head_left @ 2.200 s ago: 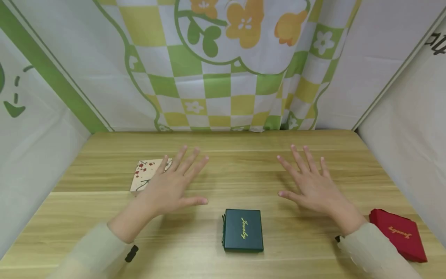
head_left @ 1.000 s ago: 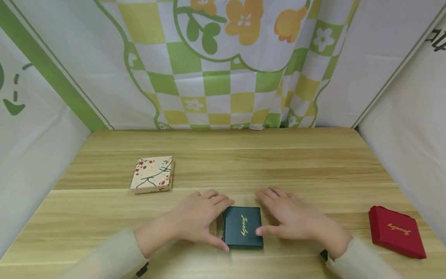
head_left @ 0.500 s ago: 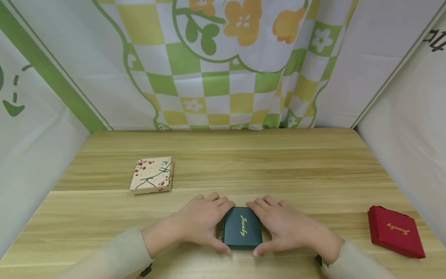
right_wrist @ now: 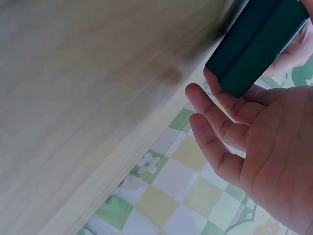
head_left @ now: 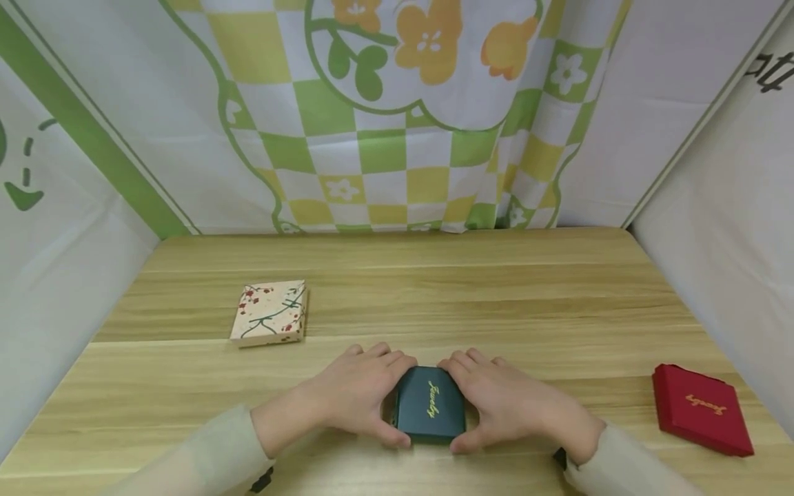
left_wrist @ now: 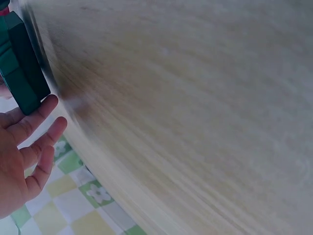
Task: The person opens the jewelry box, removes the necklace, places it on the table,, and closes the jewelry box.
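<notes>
A dark green jewelry box (head_left: 431,406) with gold "Jewelry" lettering lies on the near middle of the table. My left hand (head_left: 358,393) grips its left side, thumb at the near corner and fingertips at the far one. Mirroring it, my right hand (head_left: 504,401) holds the box's right side between thumb and fingers. In the left wrist view the green box (left_wrist: 24,63) sits against the index finger, the other fingers spread beside it. The right wrist view has the box's side wall (right_wrist: 259,46) close over the wood, with fingertips under its corner.
A cream box with red blossoms (head_left: 269,313) sits at the left of the wooden table (head_left: 465,296). A red jewelry box (head_left: 704,410) lies at the right, beyond my right forearm. Behind the table hangs a checkered floral curtain (head_left: 384,148), with white cloth walls at both sides.
Both hands came down and inward from being spread above the table, and closed on the green jewelry box's sides. Over the last half second they have hardly moved; the view shifted slightly.
</notes>
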Motion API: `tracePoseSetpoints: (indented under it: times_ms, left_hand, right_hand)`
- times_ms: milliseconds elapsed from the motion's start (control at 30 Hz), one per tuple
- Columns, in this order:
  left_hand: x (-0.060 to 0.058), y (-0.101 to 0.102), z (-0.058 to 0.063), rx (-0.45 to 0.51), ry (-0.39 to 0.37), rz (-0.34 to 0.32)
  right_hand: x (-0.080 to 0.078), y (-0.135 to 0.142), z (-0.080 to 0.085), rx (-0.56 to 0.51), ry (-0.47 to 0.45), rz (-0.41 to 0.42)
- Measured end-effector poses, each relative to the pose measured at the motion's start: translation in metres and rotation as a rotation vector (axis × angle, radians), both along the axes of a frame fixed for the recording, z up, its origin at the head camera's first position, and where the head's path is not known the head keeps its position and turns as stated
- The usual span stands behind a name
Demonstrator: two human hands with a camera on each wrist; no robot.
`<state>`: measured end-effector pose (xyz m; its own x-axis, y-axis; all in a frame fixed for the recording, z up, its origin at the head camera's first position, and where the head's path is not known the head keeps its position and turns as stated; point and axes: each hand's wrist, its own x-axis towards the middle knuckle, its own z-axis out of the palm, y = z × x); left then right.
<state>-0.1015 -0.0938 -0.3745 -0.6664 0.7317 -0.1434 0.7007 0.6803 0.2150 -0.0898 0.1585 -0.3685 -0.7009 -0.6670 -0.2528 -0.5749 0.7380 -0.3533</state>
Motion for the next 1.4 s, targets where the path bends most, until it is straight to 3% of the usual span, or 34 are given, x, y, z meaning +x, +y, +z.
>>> tracePoseSetpoints:
  times_ms: [767, 1167, 1400]
  left_hand:
    - [-0.004, -0.007, 0.023, 0.157, 0.008, 0.111]
    - [-0.01, -0.01, 0.034, 0.261, 0.031, 0.188]
    - [-0.014, -0.014, 0.037, 0.326, 0.016, 0.235]
  right_hand:
    - [-0.011, 0.007, 0.02, -0.231, 0.093, -0.008]
    - [-0.023, 0.008, 0.03, -0.373, 0.041, -0.027]
    - [-0.031, 0.006, 0.037, -0.404, 0.059, -0.023]
